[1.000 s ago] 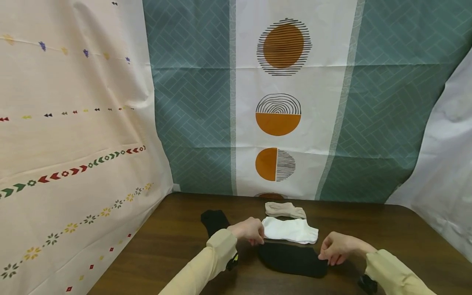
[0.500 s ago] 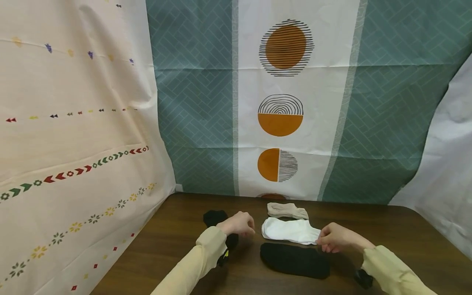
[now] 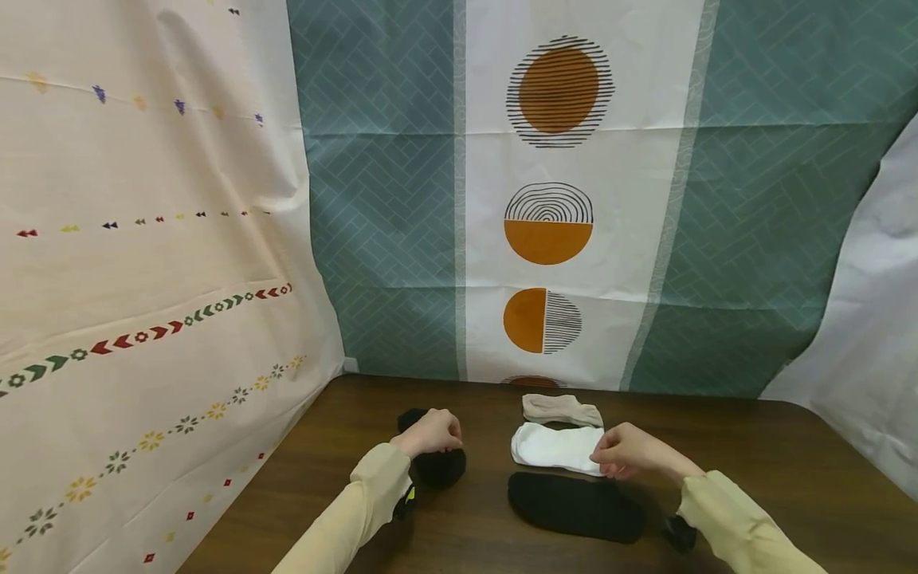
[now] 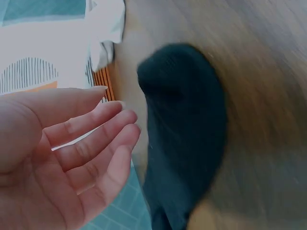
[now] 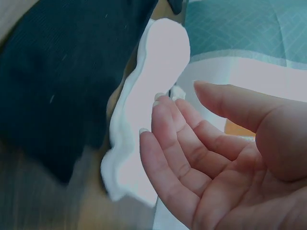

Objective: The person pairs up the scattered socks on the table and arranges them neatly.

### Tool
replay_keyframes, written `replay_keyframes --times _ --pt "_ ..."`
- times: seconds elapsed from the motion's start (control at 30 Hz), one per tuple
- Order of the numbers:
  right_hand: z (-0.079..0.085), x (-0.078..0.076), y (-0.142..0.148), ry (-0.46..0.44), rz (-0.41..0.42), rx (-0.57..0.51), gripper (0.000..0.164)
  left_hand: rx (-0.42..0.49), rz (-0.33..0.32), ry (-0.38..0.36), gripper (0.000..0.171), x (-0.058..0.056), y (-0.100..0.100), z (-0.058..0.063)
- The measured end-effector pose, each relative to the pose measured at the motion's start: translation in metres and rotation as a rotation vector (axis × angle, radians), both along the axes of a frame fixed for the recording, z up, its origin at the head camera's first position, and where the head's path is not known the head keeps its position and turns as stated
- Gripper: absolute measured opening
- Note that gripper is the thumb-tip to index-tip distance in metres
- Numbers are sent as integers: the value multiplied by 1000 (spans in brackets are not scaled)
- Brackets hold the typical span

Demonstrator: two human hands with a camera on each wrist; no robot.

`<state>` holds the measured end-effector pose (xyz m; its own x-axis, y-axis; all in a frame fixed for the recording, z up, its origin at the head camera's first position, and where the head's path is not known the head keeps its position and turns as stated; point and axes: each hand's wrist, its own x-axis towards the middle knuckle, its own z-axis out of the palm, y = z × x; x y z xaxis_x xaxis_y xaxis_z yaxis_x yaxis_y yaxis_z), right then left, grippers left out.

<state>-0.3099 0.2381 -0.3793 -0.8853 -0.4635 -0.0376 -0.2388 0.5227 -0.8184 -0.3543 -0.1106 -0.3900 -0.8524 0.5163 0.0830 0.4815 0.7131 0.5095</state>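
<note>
My left hand (image 3: pixel 433 433) hovers over a black sock (image 3: pixel 439 469) on the left of the table, partly hiding it. In the left wrist view this sock (image 4: pixel 184 124) lies apart from my relaxed fingers (image 4: pixel 88 143), which hold nothing. Above the right end of a white sock (image 3: pixel 555 446) is my right hand (image 3: pixel 625 448), its fingers (image 5: pixel 165 124) loosely bent and nothing between them. Nearer to me a second black sock (image 3: pixel 574 506) lies flat, its length running left to right. Behind the white sock lies a beige sock (image 3: pixel 561 409).
All the socks lie on a dark brown wooden table (image 3: pixel 323 486). At its back edge hangs a green and white curtain (image 3: pixel 387 239) with orange circles. A cream patterned cloth (image 3: pixel 143 279) hangs on the left, and white cloth (image 3: pixel 871 335) on the right.
Both hands have let go of the near black sock, now flat on the table. My left hand has moved left to the other black sock; my right hand has moved up and left, over the white sock.
</note>
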Motion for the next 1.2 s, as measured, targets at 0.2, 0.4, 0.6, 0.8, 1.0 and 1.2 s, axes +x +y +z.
replay_keyframes --times 0.2,0.4,0.6,0.8,1.0,1.2 --pt "3 -5 -19 9 29 3 20 23 33 9 8 -1 -17 -4" --pt "5 -11 -47 -13 29 -13 17 22 118 36 11 -5 -37 -11" --pt "7 -12 -71 -12 54 -25 13 45 185 49 12 -8 -54 -16" --pt "8 -11 -93 -26 89 -58 13 57 186 76 12 -9 -63 -16" --pt "4 -9 -120 -7 153 -33 14 9 158 86 9 -10 -67 -18" --pt "0 -7 -145 7 200 8 12 -18 124 90 12 -9 -66 -22"
